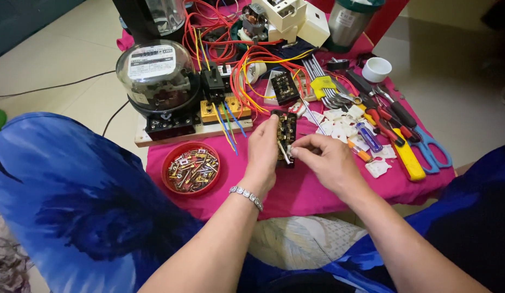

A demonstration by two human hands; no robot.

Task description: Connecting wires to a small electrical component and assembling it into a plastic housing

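The left hand [261, 154] covers the near side of the black switch block [286, 135], and the right hand's fingers [306, 146] hide its lower end. What those fingers pinch is too small to tell, perhaps a white wire. The steel flask [347, 21] is cut off by the top edge.

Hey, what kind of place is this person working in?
Probably a home electrical repair spot on a tiled floor: an electricity meter, tangled wires, and a red bowl of small metal parts.
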